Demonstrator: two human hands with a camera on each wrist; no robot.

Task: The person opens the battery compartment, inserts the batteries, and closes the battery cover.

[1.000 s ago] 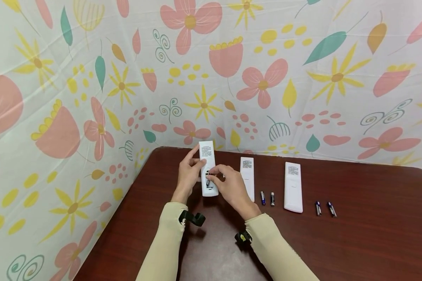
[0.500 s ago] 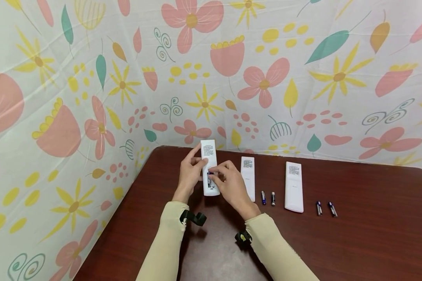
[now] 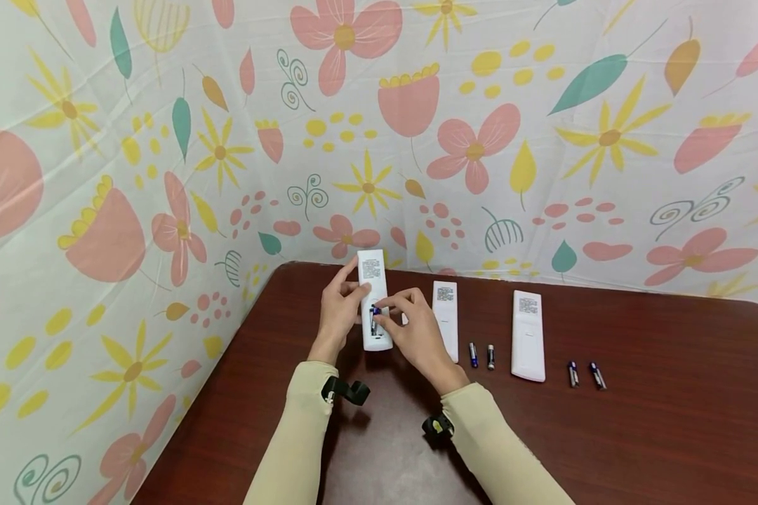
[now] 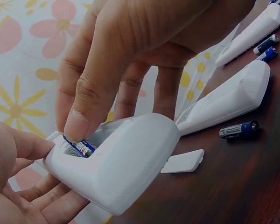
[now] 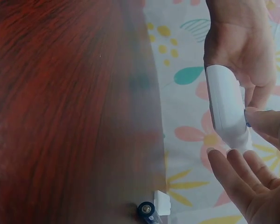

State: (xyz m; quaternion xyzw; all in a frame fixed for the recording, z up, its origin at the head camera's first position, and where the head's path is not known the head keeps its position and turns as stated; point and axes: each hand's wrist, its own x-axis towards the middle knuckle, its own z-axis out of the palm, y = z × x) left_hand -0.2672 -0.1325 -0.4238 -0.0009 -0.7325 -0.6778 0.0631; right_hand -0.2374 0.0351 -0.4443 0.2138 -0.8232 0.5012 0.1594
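Note:
My left hand (image 3: 339,308) grips a white remote control (image 3: 370,272), back side up, above the table, with the thumb along its edge. Its battery compartment lies uncovered near the lower end. There the thumb and index finger of my right hand (image 3: 419,335) pinch a blue battery (image 4: 83,147), partly hidden by the fingertips and sitting at the compartment opening. The other right fingers stay extended beyond the remote. On the table beneath, the left wrist view shows a small white battery cover (image 4: 184,161) and a loose blue battery (image 4: 239,130).
Two more white remotes lie back side up to the right, a nearer one (image 3: 445,319) and a farther one (image 3: 527,337). Two batteries (image 3: 482,356) rest between them, and another pair (image 3: 585,375) beyond. A flower-patterned cloth (image 3: 379,140) hangs behind the brown table (image 3: 669,421).
The held remote has shifted slightly right, then back left. More of the battery's blue end shows beside the right fingertips than a second ago. Everything on the table stays put.

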